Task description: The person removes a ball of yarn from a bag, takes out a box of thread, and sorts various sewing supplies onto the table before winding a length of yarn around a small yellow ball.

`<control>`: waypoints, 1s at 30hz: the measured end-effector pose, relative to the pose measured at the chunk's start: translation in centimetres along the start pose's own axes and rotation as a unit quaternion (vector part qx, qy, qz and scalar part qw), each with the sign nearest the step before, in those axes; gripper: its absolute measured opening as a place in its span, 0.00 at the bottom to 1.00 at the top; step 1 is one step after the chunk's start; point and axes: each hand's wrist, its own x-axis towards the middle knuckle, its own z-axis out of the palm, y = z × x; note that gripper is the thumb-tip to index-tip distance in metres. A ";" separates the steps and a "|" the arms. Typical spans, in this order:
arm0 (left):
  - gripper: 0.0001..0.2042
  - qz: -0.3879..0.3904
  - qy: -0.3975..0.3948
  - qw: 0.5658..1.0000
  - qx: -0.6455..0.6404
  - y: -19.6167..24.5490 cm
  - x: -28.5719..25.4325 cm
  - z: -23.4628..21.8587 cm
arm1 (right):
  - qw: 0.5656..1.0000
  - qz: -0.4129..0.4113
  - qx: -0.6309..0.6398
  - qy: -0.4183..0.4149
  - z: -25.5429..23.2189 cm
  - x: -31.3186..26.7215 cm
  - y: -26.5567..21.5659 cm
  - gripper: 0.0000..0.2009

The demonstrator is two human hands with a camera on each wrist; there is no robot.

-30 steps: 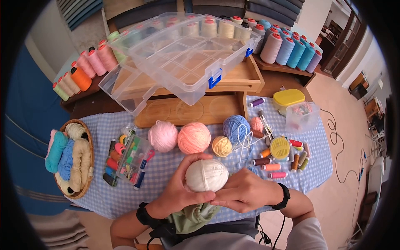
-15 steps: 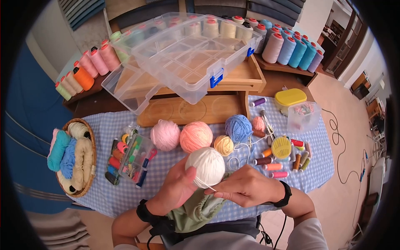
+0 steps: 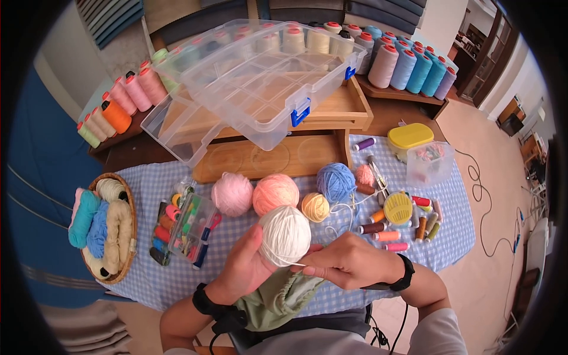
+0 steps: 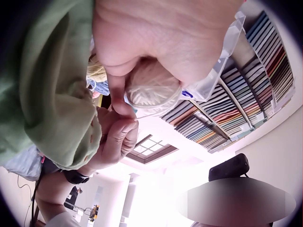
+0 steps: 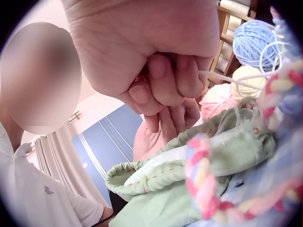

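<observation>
My left hand (image 3: 241,263) holds a ball of white yarn (image 3: 285,236) over the front of the table, its thumb up along the ball's left side. In the left wrist view the ball (image 4: 154,87) is tucked between the palm and fingers. My right hand (image 3: 349,260) pinches a white strand (image 3: 300,264) drawn tight from the ball's lower right. In the right wrist view the fingers are curled and the strand (image 5: 227,77) runs out toward the other balls. Below both hands lies a gathered green cloth (image 3: 272,305) with orange stitches along its edge.
Pink (image 3: 232,194), peach (image 3: 276,194), yellow (image 3: 315,207) and blue (image 3: 336,182) yarn balls line the checked cloth (image 3: 148,189). A basket (image 3: 131,236) of skeins stands left, thread spools (image 3: 387,236) lie right, and a clear divided box (image 3: 260,133) stands behind. A braided cord (image 5: 201,179) hangs near the right wrist camera.
The left hand has turned the ball and raised it slightly, its thumb shifting to the ball's side. The right hand has drawn a strand out from it. The loose white yarn beside the blue ball has slipped lower.
</observation>
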 end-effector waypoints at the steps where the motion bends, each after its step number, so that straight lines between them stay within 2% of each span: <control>1: 0.34 0.011 0.019 0.999 0.049 -0.1 -0.2 -0.2 | 1.000 0.001 0.000 0.001 0.0 0.0 0.0 0.08; 2: 0.35 0.022 0.039 0.994 0.098 -0.1 -0.3 -0.5 | 1.000 0.002 0.020 0.008 -0.1 0.0 0.0 0.08; 6: 0.38 0.032 0.038 0.986 0.161 0.2 -0.9 -1.5 | 0.996 0.020 0.092 0.002 -0.6 0.3 0.0 0.07; 7: 0.38 0.029 0.010 0.982 0.185 0.5 -0.8 -1.3 | 0.996 0.021 0.092 0.004 -1.0 0.4 0.0 0.07; 9: 0.38 0.024 -0.020 0.978 0.206 0.8 -0.7 -1.1 | 0.986 0.132 0.083 -0.051 -1.9 0.3 -0.3 0.07; 10: 0.37 0.013 -0.034 0.971 0.236 1.0 -0.8 -1.2 | 0.987 0.128 0.098 -0.011 -1.5 0.2 0.1 0.08; 12: 0.37 0.001 -0.049 0.963 0.266 1.1 -0.8 -0.9 | 0.988 0.110 0.104 0.019 -1.2 0.2 0.9 0.07; 14: 0.36 0.019 -0.125 0.927 0.353 1.1 -0.6 -0.5 | 0.990 0.093 0.097 0.046 -1.4 0.4 0.6 0.08; 15: 0.36 0.020 -0.126 0.927 0.353 1.1 -0.6 -0.4 | 0.990 0.093 0.096 0.046 -1.5 0.4 0.3 0.08; 17: 0.35 0.035 -0.171 0.867 0.468 1.1 -0.7 -0.3 | 0.992 0.120 0.038 0.023 -1.5 0.4 0.0 0.11; 18: 0.37 0.052 -0.166 0.846 0.503 0.9 -0.8 0.2 | 0.992 0.120 0.038 0.024 -1.5 0.4 0.0 0.11; 22: 0.38 0.100 -0.138 0.827 0.536 0.7 -0.7 0.4 | 0.989 0.128 0.057 0.040 -1.2 0.2 0.1 0.13; 24: 0.40 0.141 -0.141 0.795 0.572 0.7 -0.4 0.3 | 0.989 0.122 0.066 0.054 -1.2 0.2 0.1 0.12; 25: 0.40 0.141 -0.140 0.795 0.573 0.7 -0.6 0.4 | 0.987 0.130 0.071 0.064 -1.2 0.2 0.0 0.11; 27: 0.40 0.057 -0.078 0.829 0.550 0.7 -1.3 0.6 | 0.985 0.136 0.077 0.075 -1.3 0.1 -0.3 0.10; 28: 0.40 0.058 -0.078 0.829 0.551 0.5 -1.4 0.7 | 0.986 0.122 0.084 0.082 -1.4 0.1 -0.5 0.09; 30: 0.42 0.080 -0.021 0.854 0.514 0.0 -1.4 1.0 | 0.986 0.108 0.091 0.089 -1.3 0.1 -0.6 0.08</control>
